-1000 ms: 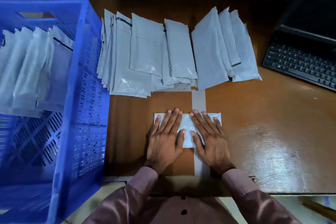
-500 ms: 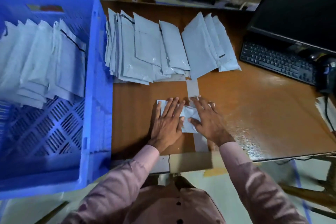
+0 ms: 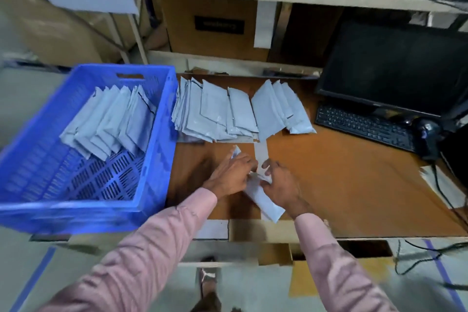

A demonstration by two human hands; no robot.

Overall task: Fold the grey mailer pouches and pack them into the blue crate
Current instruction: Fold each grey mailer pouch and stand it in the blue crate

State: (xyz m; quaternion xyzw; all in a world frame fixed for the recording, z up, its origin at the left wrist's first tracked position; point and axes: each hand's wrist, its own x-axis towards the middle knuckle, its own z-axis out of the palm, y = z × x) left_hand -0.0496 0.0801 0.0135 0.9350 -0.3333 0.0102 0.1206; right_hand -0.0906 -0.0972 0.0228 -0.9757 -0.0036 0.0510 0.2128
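both your hands are gripping one folded grey mailer pouch at the desk's front edge: left hand curling over its far end, right hand pinching its middle. your fingertips are blurring out. blue crate is sitting just left.

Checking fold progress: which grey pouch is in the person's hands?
The folded pouch at the desk's near edge, gripped by left hand and right hand; the others lie fanned out farther back or in the blue crate.
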